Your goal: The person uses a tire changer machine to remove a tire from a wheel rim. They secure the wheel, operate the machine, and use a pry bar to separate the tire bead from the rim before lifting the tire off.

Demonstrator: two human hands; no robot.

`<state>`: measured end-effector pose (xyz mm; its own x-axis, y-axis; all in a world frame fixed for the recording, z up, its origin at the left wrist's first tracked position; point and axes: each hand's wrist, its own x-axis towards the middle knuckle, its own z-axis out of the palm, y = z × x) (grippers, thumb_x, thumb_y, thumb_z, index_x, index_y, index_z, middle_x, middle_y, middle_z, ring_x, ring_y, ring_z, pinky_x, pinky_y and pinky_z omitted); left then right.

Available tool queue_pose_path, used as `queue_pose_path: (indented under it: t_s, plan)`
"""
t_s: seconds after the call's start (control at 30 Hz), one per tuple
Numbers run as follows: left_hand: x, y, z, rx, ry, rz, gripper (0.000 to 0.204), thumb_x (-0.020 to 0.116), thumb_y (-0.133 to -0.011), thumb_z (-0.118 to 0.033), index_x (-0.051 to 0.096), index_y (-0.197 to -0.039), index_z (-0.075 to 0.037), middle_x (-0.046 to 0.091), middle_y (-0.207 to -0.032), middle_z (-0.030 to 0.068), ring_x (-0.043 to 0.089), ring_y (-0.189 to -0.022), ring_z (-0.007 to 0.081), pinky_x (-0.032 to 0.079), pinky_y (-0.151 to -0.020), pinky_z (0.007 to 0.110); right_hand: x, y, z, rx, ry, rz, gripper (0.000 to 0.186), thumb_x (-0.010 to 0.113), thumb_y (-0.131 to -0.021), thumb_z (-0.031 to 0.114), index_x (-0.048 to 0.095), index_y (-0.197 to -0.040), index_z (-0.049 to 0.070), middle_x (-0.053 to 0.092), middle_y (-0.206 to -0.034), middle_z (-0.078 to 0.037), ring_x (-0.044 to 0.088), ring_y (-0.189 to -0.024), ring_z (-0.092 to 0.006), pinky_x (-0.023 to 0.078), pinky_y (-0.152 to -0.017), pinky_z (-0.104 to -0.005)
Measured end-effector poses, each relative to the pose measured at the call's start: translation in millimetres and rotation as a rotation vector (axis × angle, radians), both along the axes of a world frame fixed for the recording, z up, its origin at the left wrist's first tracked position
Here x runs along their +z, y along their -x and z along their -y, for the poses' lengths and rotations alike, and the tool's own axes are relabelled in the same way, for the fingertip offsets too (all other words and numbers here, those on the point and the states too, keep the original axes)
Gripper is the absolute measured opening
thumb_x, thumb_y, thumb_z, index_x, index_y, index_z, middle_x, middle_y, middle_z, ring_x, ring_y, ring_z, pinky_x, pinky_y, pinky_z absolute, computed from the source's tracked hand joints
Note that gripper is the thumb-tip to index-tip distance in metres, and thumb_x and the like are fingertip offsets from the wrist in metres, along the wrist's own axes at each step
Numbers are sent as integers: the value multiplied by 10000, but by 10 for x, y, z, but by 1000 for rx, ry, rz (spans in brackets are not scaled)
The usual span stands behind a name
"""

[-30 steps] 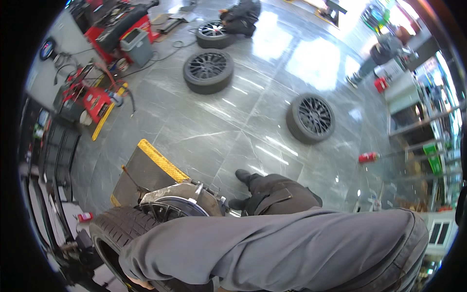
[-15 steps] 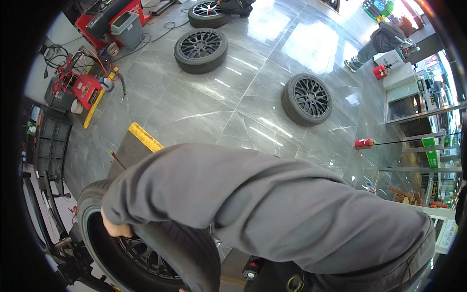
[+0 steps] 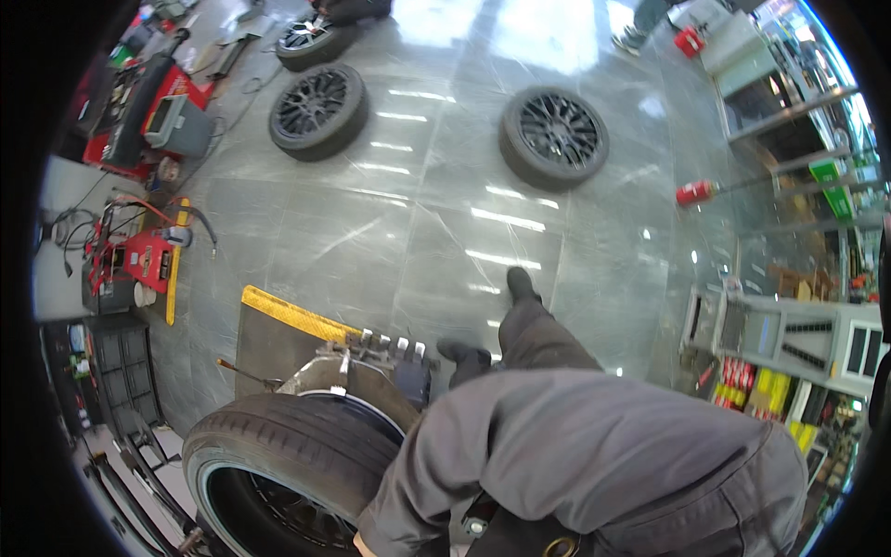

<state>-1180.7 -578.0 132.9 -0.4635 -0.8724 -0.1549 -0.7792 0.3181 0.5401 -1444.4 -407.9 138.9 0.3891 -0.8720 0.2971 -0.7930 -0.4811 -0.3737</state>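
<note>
A black tyre (image 3: 288, 441) stands tilted at the lower left, its tread facing up. Through its opening shows part of a dark spoked rim (image 3: 292, 511). My right arm, in a grey sleeve, reaches across from the lower right. Only a sliver of my right hand (image 3: 364, 546) shows beside the tyre's right side at the lower edge; its fingers are hidden, so its grip is unclear. My left hand is out of the picture. Just behind the tyre is a machine with a round metal part (image 3: 343, 385) and several pale metal blocks.
Two wheels with black spokes (image 3: 320, 110) (image 3: 554, 135) lie on the grey tiled floor. Farther off, a person crouches by another wheel (image 3: 314, 39). Left stand a red machine (image 3: 148, 260) and a grey bin (image 3: 179, 125). A yellow ramp edge (image 3: 297, 314) borders the machine; shelves (image 3: 756, 381) stand right.
My right hand has left the tyre's far left rim and come back to its near right side. The tyre sits more upright in view. My legs and the machine behind the tyre now show.
</note>
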Motion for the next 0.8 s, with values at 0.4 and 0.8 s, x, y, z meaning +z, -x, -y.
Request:
queue_pose_path:
  t_s: [0.4,0.8]
  plan:
    - [-1459,599,-1615,58,-800,-69,492,533,-988,-409,550,-1338,-64,575,-1308,151,525,-1223,308,426,-1041,462,-536,518,-1671,-719,-439,817,805,347,-967,670,739,-849,-23,704,-857,-259,685,-862,-420,550,-835,-486]
    - [-4022,1514,-3599,-549,-785,225,640,465,-991,-535,453,-1473,-114,506,-1454,106,465,-1342,288,388,-1110,471,-3487,1163,-4933,-1120,-676,1291,843,383,-921,758,760,-904,4,710,-891,-219,680,-937,-377,521,-850,-462]
